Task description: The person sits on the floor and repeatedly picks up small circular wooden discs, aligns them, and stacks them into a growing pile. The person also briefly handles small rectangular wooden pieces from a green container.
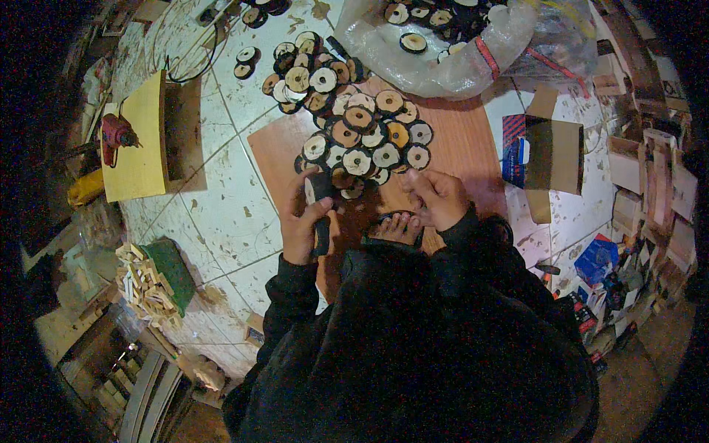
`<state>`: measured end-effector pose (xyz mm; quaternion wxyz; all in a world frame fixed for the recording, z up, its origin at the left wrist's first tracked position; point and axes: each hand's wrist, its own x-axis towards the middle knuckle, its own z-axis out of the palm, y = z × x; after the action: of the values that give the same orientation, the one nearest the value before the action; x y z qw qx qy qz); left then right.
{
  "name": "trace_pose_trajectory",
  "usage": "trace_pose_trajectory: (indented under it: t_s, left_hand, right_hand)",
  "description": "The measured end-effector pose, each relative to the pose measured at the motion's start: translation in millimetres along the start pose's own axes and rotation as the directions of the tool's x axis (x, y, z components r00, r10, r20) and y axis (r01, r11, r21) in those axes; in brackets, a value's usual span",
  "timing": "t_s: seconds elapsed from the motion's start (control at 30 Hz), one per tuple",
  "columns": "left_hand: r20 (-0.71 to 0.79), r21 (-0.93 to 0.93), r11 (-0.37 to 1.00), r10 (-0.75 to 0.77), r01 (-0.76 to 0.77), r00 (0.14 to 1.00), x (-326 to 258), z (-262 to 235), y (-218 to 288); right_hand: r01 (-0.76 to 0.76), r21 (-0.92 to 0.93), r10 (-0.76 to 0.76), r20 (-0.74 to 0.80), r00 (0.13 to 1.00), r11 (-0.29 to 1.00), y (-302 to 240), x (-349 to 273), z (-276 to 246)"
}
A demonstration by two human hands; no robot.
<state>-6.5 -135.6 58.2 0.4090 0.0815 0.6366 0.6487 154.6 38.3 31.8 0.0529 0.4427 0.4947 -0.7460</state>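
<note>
My left hand (301, 221) is wrapped round a round wooden disc with a black rim (320, 186), turned nearly edge-on. A black strip (322, 238) hangs down below that hand; whether it is joined to the disc I cannot tell. My right hand (437, 198) is closed in a pinch, apart from the left, and anything between its fingertips is too small to make out. Just beyond both hands lies a heap of black-rimmed wooden discs (357, 161), each with a small hole in the middle, some pale and some brown.
The discs rest partly on a brown wooden board (465, 148) over white floor tiles (221, 159). A clear plastic bag (450, 85) with more discs stands beyond. Open cardboard box (557, 155) at right; yellow board (140, 140) with a red tool (117, 139) and green container (170, 266) of wood pieces at left.
</note>
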Motion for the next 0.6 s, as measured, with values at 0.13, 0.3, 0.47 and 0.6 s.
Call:
trace_pose_trajectory:
  t_s: [0.13,0.3,0.47,0.6]
  left_hand:
    - [0.147,-0.060,0.961,-0.260,0.271,0.954,1,-10,6]
    - [0.245,-0.370,0.896,-0.160,0.245,0.956,0,-8,-8]
    - [0.268,-0.404,0.897,-0.074,0.181,0.961,0,1,-13]
    - [0.229,-0.235,0.964,-0.071,0.126,0.971,1,8,-8]
  right_hand:
    - [0.036,0.234,-0.087,0.209,0.974,0.971,-22,-13,-6]
    - [0.209,0.092,-0.215,0.069,0.974,0.974,-40,-29,4]
    - [0.390,0.052,-0.393,0.100,0.914,0.919,-53,-32,15]
    - [0.108,-0.064,-0.097,0.159,0.983,0.992,-59,-35,9]
